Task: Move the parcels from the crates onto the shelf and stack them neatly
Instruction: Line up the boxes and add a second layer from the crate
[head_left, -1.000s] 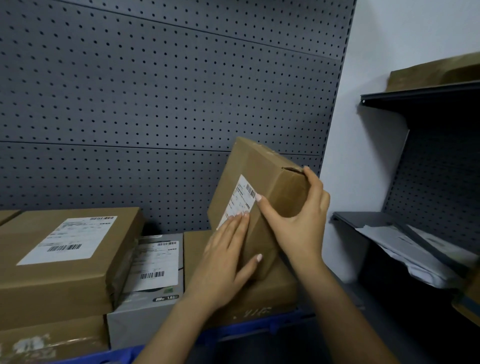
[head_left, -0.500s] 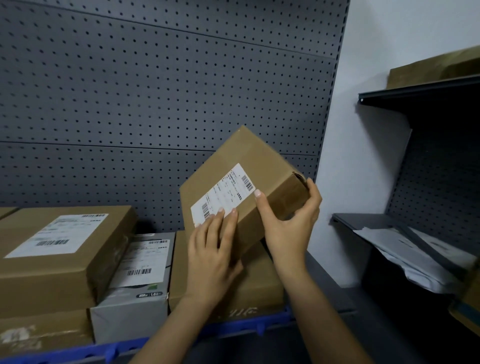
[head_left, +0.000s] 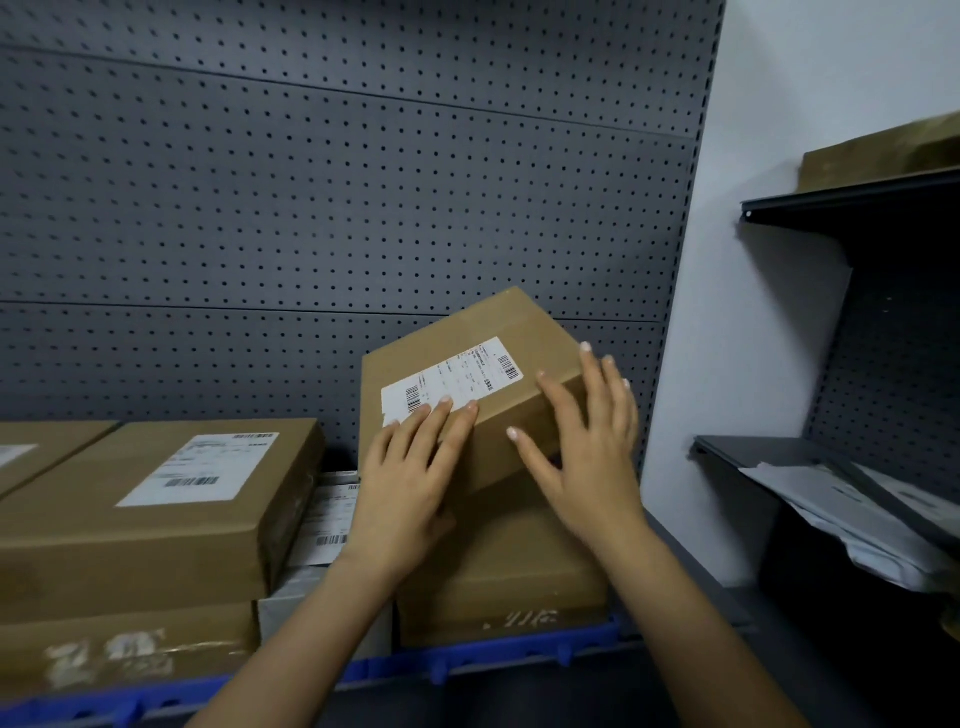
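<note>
We face a grey pegboard wall (head_left: 332, 208) above a blue-edged shelf (head_left: 498, 657) stacked with cardboard boxes. At 5 o'clock, our left hand (head_left: 410, 480) and right hand (head_left: 589, 447) lie open, fingers spread, pressing the tilted labelled parcel (head_left: 467, 374) atop a brown box (head_left: 509, 566).

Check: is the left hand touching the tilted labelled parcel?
Touching: the head view shows the left hand lying flat on the tilted parcel, fingertips overlapping its white label.
</note>
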